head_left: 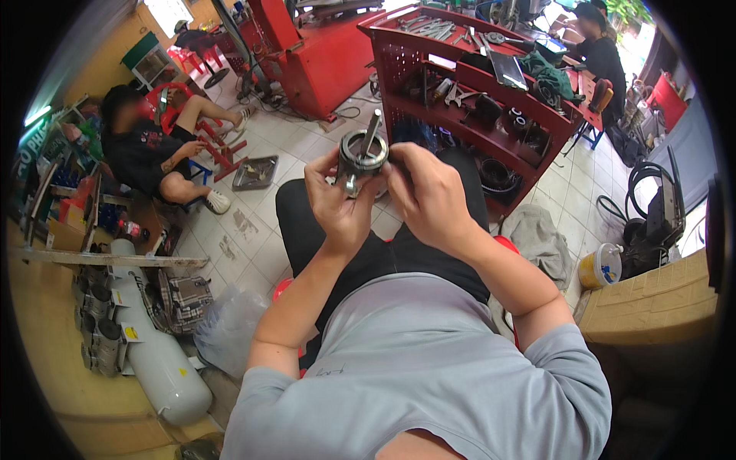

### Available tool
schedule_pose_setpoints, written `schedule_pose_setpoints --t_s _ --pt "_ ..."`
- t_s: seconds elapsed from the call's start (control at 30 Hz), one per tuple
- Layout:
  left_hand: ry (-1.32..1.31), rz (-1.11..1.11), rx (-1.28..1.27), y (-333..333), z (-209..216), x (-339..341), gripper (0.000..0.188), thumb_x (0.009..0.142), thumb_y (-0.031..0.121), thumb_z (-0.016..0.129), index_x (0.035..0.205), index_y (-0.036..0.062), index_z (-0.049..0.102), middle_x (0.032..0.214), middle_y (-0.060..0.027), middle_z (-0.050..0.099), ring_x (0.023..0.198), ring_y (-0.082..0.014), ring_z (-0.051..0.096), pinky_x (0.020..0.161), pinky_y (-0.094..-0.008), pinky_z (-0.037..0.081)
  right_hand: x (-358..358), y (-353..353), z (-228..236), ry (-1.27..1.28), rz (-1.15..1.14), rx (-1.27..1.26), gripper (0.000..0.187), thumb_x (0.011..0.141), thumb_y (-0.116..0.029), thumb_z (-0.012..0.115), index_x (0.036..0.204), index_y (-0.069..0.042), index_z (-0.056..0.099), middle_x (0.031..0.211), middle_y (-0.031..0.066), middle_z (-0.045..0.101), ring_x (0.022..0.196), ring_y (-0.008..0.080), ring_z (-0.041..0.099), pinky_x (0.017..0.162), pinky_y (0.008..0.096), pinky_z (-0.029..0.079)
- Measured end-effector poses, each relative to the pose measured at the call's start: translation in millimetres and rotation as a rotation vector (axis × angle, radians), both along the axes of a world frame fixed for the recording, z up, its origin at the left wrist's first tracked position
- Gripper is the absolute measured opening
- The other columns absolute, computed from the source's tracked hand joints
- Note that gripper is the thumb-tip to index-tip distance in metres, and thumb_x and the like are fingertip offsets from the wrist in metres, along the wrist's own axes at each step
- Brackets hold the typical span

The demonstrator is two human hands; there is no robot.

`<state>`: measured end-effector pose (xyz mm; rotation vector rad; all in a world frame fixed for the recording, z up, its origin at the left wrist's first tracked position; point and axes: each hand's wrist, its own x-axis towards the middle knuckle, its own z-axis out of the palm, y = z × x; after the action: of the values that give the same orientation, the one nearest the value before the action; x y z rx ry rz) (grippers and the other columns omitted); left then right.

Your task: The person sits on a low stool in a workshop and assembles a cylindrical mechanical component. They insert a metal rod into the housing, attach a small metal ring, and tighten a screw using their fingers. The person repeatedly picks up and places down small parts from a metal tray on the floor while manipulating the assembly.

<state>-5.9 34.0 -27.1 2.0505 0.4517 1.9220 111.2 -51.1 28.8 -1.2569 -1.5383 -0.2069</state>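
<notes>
Above my lap I hold a round metal part [346, 162] with an open ring at its top and a bright rod [373, 130] sticking up out of it. My left hand [341, 205] is wrapped round its left side and underside. From the right, my right hand [431, 192] is closed, its thumb and curled fingertips pressed to the part's right edge. A shiny rounded piece [351, 185] shows low on the front of the part. The fingers partly hide its lower body.
Ahead on the right stands a red tool cart [460, 65] with wrenches [429, 27] on top. A seated person [149, 146] is on the left, near a metal tray [255, 172] on the tiled floor. A grey cylinder [165, 368] and a yellow-and-white bucket [600, 266] stand at the sides.
</notes>
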Motion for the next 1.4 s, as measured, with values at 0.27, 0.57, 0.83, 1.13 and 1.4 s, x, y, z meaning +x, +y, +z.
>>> schedule_pose_setpoints --t_s 0.27,0.57,0.83,1.13,1.4 --pt "-0.040 0.015 -0.466 70 -35 35 0.013 0.075 0.007 0.077 0.086 0.0029 0.072 0.107 -0.0130 0.056 0.087 -0.0185 0.056 0.072 -0.0296 0.046 35 92 -23 0.034 -0.056 -0.323 0.027 0.088 -0.026 0.054 0.088 0.000 0.060 0.077 0.0211 0.064 0.077 0.0391 0.062 0.067 0.0471 0.049" --pt "-0.405 -0.373 -1.100 141 -89 81 0.017 0.083 0.015 0.074 0.087 0.0002 0.067 0.079 -0.0006 0.063 0.069 -0.0069 0.054 0.063 -0.0205 0.041 91 173 -99 0.225 0.018 -0.793 0.058 0.077 -0.039 0.066 0.111 0.008 0.059 0.093 0.0186 0.066 0.085 0.0231 0.064 0.076 0.0325 0.049" --pt "-0.347 -0.409 -1.439 176 -126 109 0.020 0.080 0.017 0.076 0.087 0.0019 0.066 0.079 -0.0020 0.064 0.068 -0.0087 0.056 0.061 -0.0208 0.042 119 238 -156 0.616 0.478 -1.015 0.045 0.064 -0.024 0.073 0.095 0.007 0.060 0.084 0.0115 0.063 0.075 0.0167 0.059 0.068 0.0298 0.048" --pt "0.125 -0.756 -1.581 257 -166 107 0.034 0.090 0.029 0.065 0.108 0.0006 0.064 0.090 -0.0024 0.067 0.087 -0.0137 0.062 0.080 -0.0278 0.047 165 297 -242 0.965 0.495 -1.040 0.026 0.078 -0.022 0.072 0.092 -0.003 0.061 0.079 0.0027 0.063 0.068 0.0130 0.059 0.061 0.0283 0.049" --pt "1.450 -0.088 -1.054 336 -304 112 0.016 0.076 0.020 0.069 0.087 0.0088 0.072 0.090 -0.0135 0.069 0.090 -0.0277 0.066 0.075 -0.0388 0.052 196 305 -259 0.994 0.051 -1.256 0.023 0.078 -0.023 0.073 0.082 -0.003 0.062 0.066 0.0024 0.058 0.057 0.0116 0.056 0.052 0.0276 0.045"
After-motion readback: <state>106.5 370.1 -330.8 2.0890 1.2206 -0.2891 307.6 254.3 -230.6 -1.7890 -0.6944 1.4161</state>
